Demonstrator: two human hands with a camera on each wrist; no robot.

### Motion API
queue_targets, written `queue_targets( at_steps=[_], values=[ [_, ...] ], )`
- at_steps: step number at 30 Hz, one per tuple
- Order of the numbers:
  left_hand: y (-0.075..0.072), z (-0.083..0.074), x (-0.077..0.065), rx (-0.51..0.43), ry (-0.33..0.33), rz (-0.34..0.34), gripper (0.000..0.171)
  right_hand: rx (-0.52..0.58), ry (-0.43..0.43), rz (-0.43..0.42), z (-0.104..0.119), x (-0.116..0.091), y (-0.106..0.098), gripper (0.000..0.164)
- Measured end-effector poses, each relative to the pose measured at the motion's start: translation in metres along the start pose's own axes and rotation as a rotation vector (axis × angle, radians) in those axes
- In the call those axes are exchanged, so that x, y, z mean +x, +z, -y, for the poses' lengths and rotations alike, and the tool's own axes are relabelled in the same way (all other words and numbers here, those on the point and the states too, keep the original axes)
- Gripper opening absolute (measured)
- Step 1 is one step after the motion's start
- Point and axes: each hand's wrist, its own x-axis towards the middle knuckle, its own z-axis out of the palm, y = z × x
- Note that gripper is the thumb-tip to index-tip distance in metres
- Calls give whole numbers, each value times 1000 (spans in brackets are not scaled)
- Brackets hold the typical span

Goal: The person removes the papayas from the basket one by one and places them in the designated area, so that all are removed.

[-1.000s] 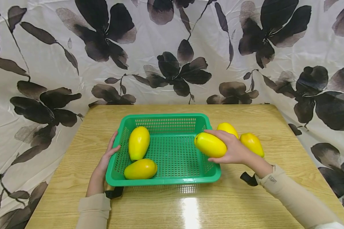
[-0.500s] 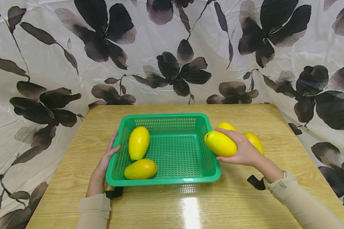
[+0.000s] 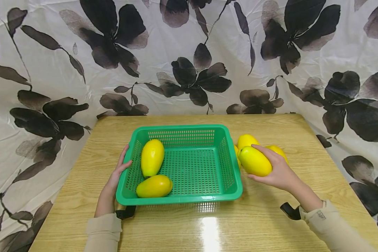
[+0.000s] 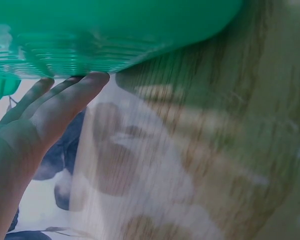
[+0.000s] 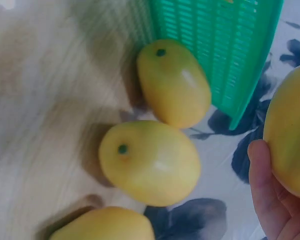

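My right hand [image 3: 275, 169] grips a yellow mango [image 3: 255, 161] just outside the right side of the green basket [image 3: 182, 200]. In the right wrist view, the thumb [image 5: 262, 170] lies along this held mango [image 5: 292, 135]. My left hand [image 3: 114, 175] holds the basket's left rim, thumb over the edge. The left wrist view has its fingers [image 4: 65, 107] straight against the basket's outer wall [image 4: 125, 30]. Inside the basket at the left lie two mangoes, one lengthwise [image 3: 152, 157] and one crosswise [image 3: 155, 186].
On the wooden table [image 3: 176, 231], right of the basket, are three more mangoes: one against the basket wall [image 5: 175, 85], one beside it [image 5: 150, 162], and one partly cut off [image 5: 105, 225]. A floral cloth [image 3: 189, 42] hangs behind. Dark wrist mounts [image 3: 291, 211] sit at the sleeves.
My right hand has carried its mango rightward, from over the basket's right rim to outside it. A mango beside the basket wall has come into sight. The left hand stays put.
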Motion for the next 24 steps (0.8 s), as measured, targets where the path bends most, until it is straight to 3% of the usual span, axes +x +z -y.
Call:
queue_targets(
  at_steps=[14,24],
  values=[
    [1,-1,0,-4,-28,-18,64,-59,128,33,-10,-23,13,79],
    [0,0,0,-1,-13,-22,65,-40,127,74,-16,-34,34,81]
  ],
)
